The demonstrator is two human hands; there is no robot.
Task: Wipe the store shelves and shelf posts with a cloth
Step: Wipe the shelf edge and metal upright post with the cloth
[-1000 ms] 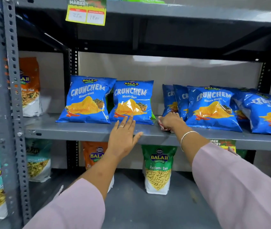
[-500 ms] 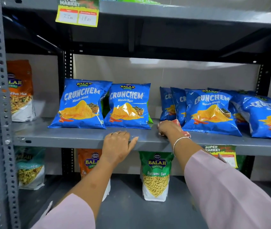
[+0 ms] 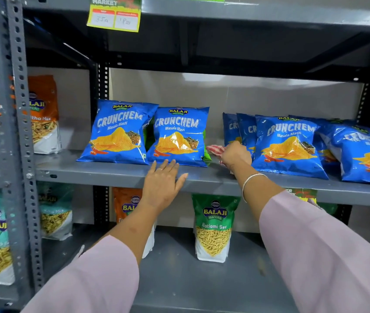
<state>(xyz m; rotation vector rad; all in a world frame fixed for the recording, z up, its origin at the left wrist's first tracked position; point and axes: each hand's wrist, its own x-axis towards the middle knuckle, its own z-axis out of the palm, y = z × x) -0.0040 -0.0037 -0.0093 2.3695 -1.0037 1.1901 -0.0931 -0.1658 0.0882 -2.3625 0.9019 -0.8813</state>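
Note:
A grey metal shelf (image 3: 116, 171) runs across the middle of the head view, with blue Crunchem chip bags standing on it. My right hand (image 3: 236, 155) is shut on a red-and-white checked cloth (image 3: 215, 149), pressed onto the shelf in the gap between two groups of bags. My left hand (image 3: 163, 184) lies flat with fingers spread on the shelf's front edge, just below the second blue bag (image 3: 178, 136). A perforated grey shelf post (image 3: 10, 123) stands at the left.
More blue bags (image 3: 290, 145) crowd the shelf right of the cloth. A green Ratlami Sev pack (image 3: 214, 227) and an orange pack (image 3: 126, 205) stand on the lower shelf (image 3: 179, 279). A yellow price tag (image 3: 114, 15) hangs from the upper shelf. Snack packs fill the left rack.
My right hand pushed the cloth further back into the gap between the bags, so more cloth shows. My left hand stayed on the front edge, its fingers spreading flat again.

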